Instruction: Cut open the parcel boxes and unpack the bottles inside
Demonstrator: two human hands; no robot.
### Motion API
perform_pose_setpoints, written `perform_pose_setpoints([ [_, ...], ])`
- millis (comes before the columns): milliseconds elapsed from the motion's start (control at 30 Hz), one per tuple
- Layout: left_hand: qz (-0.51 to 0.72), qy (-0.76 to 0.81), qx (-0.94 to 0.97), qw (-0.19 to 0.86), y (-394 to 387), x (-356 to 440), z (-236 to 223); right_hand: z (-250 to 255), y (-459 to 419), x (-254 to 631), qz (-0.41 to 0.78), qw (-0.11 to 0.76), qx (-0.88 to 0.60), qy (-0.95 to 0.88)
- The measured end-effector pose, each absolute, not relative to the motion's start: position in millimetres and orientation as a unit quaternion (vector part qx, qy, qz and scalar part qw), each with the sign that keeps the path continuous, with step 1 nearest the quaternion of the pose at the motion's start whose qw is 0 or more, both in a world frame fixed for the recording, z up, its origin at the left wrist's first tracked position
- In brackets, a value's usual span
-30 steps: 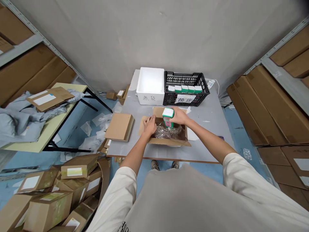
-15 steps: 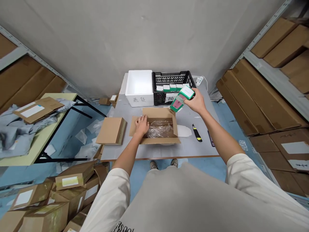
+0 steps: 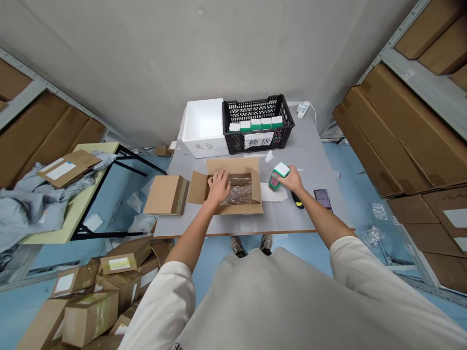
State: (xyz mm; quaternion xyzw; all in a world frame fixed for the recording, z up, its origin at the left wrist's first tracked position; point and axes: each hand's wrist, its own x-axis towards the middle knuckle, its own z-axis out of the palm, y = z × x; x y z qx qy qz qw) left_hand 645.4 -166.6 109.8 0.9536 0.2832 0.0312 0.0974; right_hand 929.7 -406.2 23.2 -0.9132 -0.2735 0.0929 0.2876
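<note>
My right hand (image 3: 293, 179) grips a small green-and-white box (image 3: 280, 169) with a pink patch on its front. That box stands over the table, right of an open cardboard box (image 3: 239, 209). Clear bubble wrap (image 3: 237, 192) lies inside the cardboard box. At its left side, my left hand (image 3: 219, 186) rests with fingers apart over the inner edge and close to the wrap; its fingertips are partly hidden. A yellow-black utility knife (image 3: 298, 201) lies partly under my right hand, and a white paper (image 3: 272, 193) is by the box's right flap.
A white foam bin (image 3: 204, 143) and a black crate (image 3: 268, 141) holding several green-and-white boxes stand at the back. A closed cardboard box (image 3: 164, 195) sits left, a phone (image 3: 323, 198) right. Parcels (image 3: 120, 260) are piled on the floor; shelves flank both sides.
My right hand has brought the small green-and-white box down from in front of the crate toward the table's right side. My left hand has shifted slightly further into the cardboard box. The view has tilted.
</note>
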Motion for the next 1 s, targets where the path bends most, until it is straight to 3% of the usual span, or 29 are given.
perform_pose_setpoints([
  [300, 0.006, 0.276, 0.956, 0.101, -186, 653, 109, -2, -423, 922, 0.138, 0.264, -0.899, -0.32],
  [600, 0.052, 0.265, 0.957, 0.102, -176, 632, 122, 46, -420, 897, 0.053, 0.229, -0.888, -0.396],
  [867, 0.092, 0.408, 0.906, 0.07, -135, 570, 123, 71, -384, 849, 0.201, 0.313, -0.796, -0.478],
  [1000, 0.091, 0.464, 0.865, 0.168, -118, 542, 112, 60, -373, 837, 0.239, 0.284, -0.811, -0.453],
])
